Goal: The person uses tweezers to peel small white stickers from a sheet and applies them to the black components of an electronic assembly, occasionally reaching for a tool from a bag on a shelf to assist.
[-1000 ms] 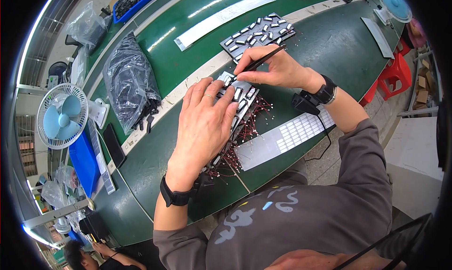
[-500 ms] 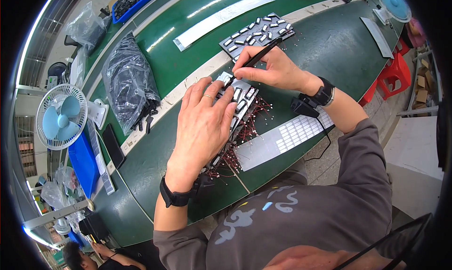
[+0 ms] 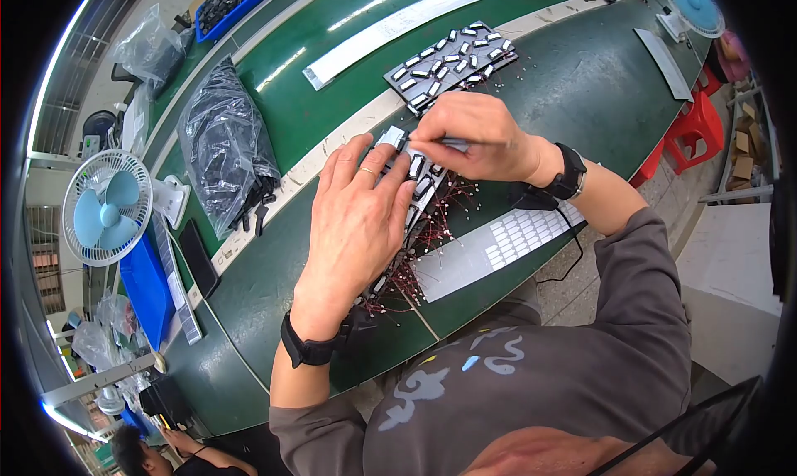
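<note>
My left hand (image 3: 353, 214) lies palm down with fingers stretched over a block of small black parts with white faces (image 3: 424, 185). It steadies the near end of that block, and its palm hides part of it. My right hand (image 3: 481, 136) is closed on a slim black pen-like tool (image 3: 452, 141), mostly covered by the fingers. The tool's tip end is close to the left fingertips, over a silvery piece (image 3: 393, 136) at the block's far edge. Thin red wires with white ends (image 3: 436, 227) spill from the block's right side.
Beyond my right hand sits a second block of parts (image 3: 452, 57). A sheet of white labels (image 3: 519, 239) lies near me. A bag of black pieces (image 3: 228, 144), a long white strip (image 3: 390, 36), a phone (image 3: 198, 256), and a fan (image 3: 108, 210) stand around. Another person (image 3: 137, 455) is lower left.
My right hand has rolled over and tipped the black tool down, so its long upper end no longer shows. The left hand has stayed in place.
</note>
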